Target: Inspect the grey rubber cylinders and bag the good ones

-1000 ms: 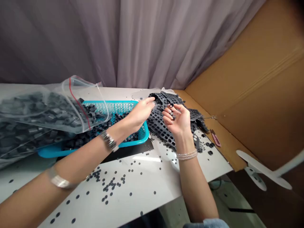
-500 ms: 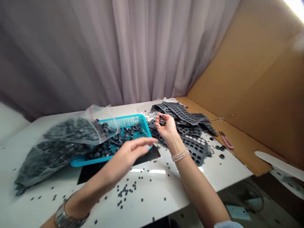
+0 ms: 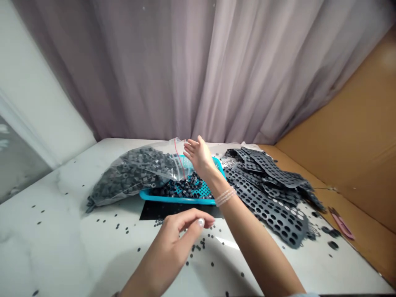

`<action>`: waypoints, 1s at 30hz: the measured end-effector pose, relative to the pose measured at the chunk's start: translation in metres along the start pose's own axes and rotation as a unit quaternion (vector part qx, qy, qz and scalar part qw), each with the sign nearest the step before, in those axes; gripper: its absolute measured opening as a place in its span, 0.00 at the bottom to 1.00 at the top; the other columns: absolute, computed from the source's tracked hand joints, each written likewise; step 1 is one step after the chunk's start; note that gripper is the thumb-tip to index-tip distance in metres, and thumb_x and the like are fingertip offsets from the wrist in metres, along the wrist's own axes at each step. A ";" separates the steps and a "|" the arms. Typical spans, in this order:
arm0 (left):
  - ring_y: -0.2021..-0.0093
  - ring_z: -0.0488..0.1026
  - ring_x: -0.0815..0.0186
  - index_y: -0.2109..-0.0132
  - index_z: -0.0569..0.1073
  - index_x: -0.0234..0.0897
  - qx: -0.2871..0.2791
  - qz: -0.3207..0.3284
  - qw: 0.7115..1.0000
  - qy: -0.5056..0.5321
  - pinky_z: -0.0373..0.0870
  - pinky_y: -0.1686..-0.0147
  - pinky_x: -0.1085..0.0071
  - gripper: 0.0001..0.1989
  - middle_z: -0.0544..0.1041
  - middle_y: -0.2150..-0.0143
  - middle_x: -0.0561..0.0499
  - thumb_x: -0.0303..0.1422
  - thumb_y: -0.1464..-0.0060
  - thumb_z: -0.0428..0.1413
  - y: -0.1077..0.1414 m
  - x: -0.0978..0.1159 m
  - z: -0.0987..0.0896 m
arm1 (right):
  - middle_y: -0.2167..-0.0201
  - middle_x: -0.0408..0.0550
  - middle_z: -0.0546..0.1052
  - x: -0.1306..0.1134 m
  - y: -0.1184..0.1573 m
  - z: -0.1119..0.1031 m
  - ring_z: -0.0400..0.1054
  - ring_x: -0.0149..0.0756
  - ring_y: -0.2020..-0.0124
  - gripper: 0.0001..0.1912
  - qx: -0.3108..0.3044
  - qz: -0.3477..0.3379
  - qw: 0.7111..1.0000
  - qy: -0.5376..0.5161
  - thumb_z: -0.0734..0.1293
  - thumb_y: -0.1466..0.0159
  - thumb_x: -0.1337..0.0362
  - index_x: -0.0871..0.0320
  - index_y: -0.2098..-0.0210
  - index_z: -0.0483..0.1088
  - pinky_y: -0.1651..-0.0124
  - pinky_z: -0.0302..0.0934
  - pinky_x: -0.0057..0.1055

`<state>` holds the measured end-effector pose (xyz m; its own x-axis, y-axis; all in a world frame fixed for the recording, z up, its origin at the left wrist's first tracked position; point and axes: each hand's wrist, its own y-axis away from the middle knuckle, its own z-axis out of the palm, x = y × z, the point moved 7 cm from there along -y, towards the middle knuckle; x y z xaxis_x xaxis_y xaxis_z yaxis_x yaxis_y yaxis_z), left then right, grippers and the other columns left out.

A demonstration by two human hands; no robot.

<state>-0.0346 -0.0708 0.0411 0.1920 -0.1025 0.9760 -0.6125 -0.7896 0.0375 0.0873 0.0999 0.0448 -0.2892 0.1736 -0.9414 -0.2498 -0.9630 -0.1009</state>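
Observation:
My right hand (image 3: pixel 200 157) is raised over the blue plastic basket (image 3: pixel 182 201), beside the mouth of a clear zip bag (image 3: pixel 136 171). Its fingers are stretched out and nothing shows in the palm. Many small dark grey cylindrical pieces fill the bag, which rests partly on the basket's left side. More loose dark pieces (image 3: pixel 176 189) lie in the basket. Nearer to me, my left hand (image 3: pixel 177 243) hovers above the white tabletop, fingers loosely bent and thumb slightly apart from the index finger. I see nothing held in it.
Dark punched foam-like sheets (image 3: pixel 272 210) full of round holes are piled right of the basket. Pink-handled snips (image 3: pixel 342 225) lie by the cardboard wall (image 3: pixel 349 111). Small black discs (image 3: pixel 198 247) are scattered over the white table (image 3: pixel 71 231). A grey curtain (image 3: pixel 173 70) hangs behind.
My right hand has moved left from the punched sheets to the basket; its curled fingers, earlier around small dark pieces, have straightened. My left hand has drawn nearer to me. The view has turned left.

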 end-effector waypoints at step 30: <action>0.83 0.57 0.71 0.80 0.58 0.40 0.140 -0.084 0.913 -0.373 0.53 0.80 0.72 0.13 0.60 0.82 0.54 0.39 0.56 0.53 -0.074 0.136 -0.310 | 0.89 0.44 0.67 -0.107 -0.024 0.231 0.63 0.27 0.86 0.15 -0.163 -0.151 0.901 0.372 0.60 0.41 0.71 0.60 0.83 0.65 0.80 0.61 0.22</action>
<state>-0.2006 0.1612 0.2378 0.7981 -0.2669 0.5403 -0.3267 -0.9450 0.0158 -0.0894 0.1518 0.2227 0.4758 0.3695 -0.7982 0.1074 -0.9251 -0.3642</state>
